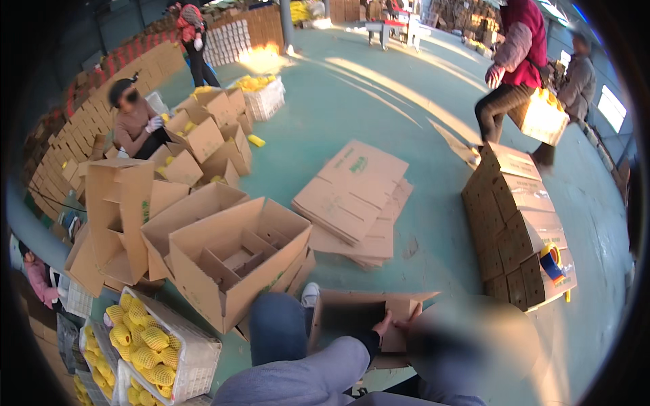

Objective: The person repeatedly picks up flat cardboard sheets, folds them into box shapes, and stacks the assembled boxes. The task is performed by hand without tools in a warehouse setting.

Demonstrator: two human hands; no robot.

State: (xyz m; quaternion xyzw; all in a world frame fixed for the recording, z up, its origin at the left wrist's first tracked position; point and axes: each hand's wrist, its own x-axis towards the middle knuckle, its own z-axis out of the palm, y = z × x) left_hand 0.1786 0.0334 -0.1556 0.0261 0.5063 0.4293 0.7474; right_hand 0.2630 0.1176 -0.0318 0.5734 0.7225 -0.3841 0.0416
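Touching panel (401, 309) in open cardbd box (365, 296) w/ both hands (384, 325).

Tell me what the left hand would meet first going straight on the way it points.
The left hand would probably meet the cardboard panel just ahead of it in the open box; depth is unclear, so they may already touch.
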